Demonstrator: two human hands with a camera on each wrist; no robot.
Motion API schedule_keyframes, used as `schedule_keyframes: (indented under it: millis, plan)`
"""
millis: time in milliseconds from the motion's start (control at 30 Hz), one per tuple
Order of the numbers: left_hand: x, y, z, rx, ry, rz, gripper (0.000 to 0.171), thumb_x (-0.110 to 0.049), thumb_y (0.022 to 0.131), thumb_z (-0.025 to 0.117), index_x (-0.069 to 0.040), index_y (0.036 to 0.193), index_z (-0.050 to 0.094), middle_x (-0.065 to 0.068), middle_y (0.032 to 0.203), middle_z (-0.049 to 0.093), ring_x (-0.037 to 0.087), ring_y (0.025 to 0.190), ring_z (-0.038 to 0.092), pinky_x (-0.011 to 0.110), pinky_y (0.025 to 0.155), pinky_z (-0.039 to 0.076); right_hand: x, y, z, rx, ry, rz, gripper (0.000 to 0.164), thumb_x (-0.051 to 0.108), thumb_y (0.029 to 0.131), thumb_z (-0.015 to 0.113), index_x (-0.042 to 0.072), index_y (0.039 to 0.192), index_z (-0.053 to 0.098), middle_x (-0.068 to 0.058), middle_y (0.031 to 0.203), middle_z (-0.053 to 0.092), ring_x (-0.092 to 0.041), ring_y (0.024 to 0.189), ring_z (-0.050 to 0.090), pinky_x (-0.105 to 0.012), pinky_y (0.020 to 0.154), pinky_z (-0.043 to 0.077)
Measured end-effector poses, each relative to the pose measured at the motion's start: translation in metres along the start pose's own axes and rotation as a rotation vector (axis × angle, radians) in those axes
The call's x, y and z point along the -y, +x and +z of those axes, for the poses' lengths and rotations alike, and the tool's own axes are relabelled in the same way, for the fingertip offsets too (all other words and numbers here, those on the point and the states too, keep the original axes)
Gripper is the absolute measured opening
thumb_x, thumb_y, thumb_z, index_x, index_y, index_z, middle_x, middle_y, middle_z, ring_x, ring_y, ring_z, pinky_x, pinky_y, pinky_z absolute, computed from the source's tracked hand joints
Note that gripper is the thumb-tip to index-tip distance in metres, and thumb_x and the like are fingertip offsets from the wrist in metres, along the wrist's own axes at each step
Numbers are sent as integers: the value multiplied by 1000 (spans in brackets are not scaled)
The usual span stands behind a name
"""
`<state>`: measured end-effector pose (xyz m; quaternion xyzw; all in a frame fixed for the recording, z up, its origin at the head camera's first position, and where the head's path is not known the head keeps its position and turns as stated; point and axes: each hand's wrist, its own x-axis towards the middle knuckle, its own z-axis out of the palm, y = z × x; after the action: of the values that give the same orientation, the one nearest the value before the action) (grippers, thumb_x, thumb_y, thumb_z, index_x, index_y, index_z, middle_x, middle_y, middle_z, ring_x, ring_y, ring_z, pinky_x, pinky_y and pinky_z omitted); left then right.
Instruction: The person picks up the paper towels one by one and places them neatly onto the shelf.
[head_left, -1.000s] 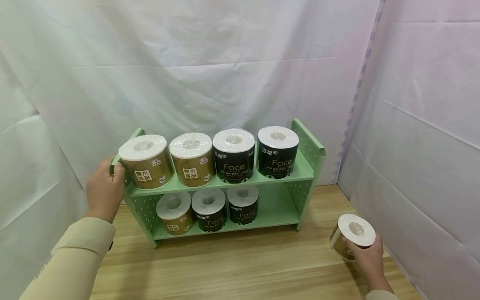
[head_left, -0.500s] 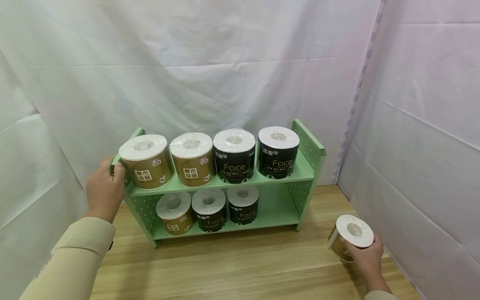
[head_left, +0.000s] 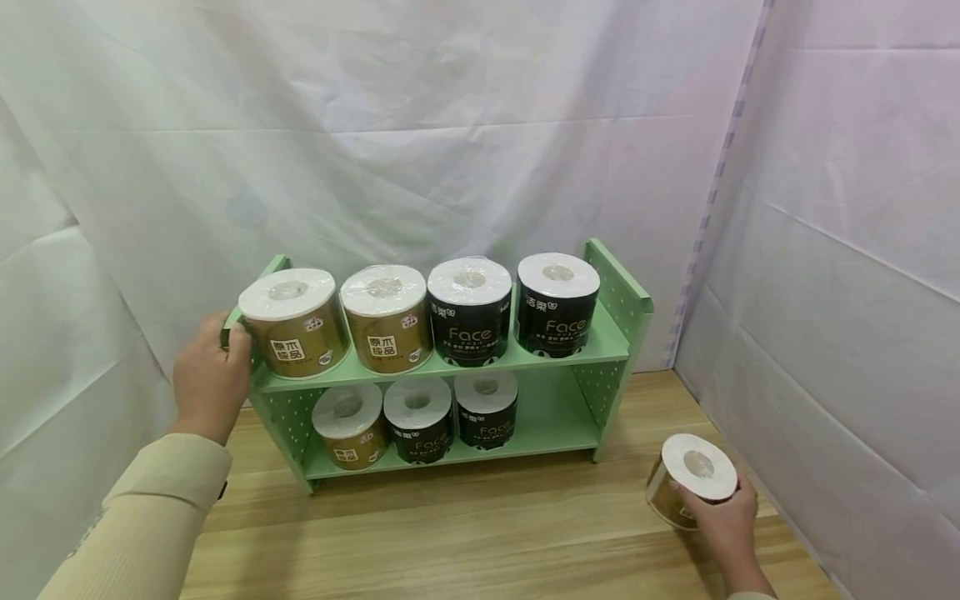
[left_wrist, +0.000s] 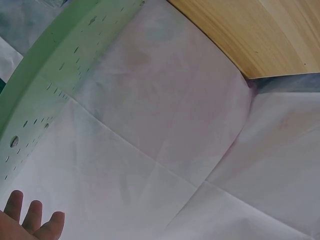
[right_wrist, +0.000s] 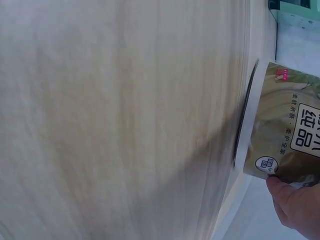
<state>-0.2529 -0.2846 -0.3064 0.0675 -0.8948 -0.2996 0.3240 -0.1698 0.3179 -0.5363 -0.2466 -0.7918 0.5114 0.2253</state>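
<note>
My left hand (head_left: 210, 379) grips the upper left side panel of a green two-tier shelf (head_left: 558, 417), thumb over its front edge. Several of its fingers (left_wrist: 34, 215) show low in the left wrist view, beside the perforated panel. At the right of the table, my right hand (head_left: 726, 518) holds a gold-wrapped toilet roll (head_left: 675, 467), slightly tilted, its white end up. The thumb presses the wrapper near the roll's lower edge in the right wrist view; the other fingers are mostly hidden behind the roll.
On the top tier stand two gold toilet rolls (head_left: 386, 333) and two black ones (head_left: 468, 329). Below them sit one gold roll (head_left: 348, 429) and two black rolls (head_left: 487, 417), left of centre. White cloth (head_left: 480, 125) encloses the wooden table (head_left: 465, 533) behind and at both sides.
My right hand has shifted the gold toilet roll slightly left and toward me. The left hand and the shelf have stayed where they were.
</note>
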Motion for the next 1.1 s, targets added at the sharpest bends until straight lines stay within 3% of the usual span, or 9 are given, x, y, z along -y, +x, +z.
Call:
schedule_keyframes:
  millis: [167, 400, 733, 867, 933, 1100]
  plan:
    - [0, 0, 0, 2, 4, 6, 48, -29, 98, 31, 1, 128, 54, 29, 106, 60, 46, 86, 52, 61, 77, 40, 2, -5, 2, -5, 6, 11, 92, 10, 69, 85, -10, 141, 31, -22, 134, 41, -27, 115, 40, -43, 108, 31]
    - [0, 0, -1, 14, 12, 10, 48, -29, 98, 30, 2, 127, 54, 28, 106, 60, 45, 85, 51, 60, 75, 40, 4, -12, 7, -29, 3, -27, 86, 8, 67, 86, -8, 137, 38, -19, 128, 47, -22, 111, 42, -30, 101, 33]
    - [-1, 0, -1, 3, 5, 3, 48, -29, 98, 30, 1, 126, 54, 28, 105, 60, 45, 84, 51, 60, 75, 40, 12, -25, 14, -3, 9, -47, 86, 8, 68, 86, -11, 136, 37, -25, 129, 46, -27, 115, 43, -34, 103, 34]
    - [-1, 0, 0, -4, 6, 11, 48, -29, 97, 30, 2, 124, 55, 29, 103, 60, 45, 84, 51, 60, 75, 40, 14, -29, 17, 15, 28, -62, 90, 6, 67, 85, -13, 137, 33, -29, 131, 42, -36, 121, 41, -51, 107, 31]
    - [-1, 0, 0, -7, 5, 13, 47, -29, 97, 30, 2, 123, 55, 29, 103, 60, 45, 84, 51, 60, 75, 40, 15, -30, 19, 26, 25, -63, 92, 7, 67, 85, -13, 139, 31, -29, 132, 41, -37, 122, 40, -53, 107, 32]
    - [-1, 0, 0, -5, 7, 13, 47, -29, 97, 30, 2, 123, 54, 29, 102, 59, 45, 83, 51, 60, 74, 40, 19, -34, 23, 41, 23, -59, 95, 9, 68, 86, -12, 141, 30, -28, 134, 40, -35, 124, 40, -38, 107, 34]
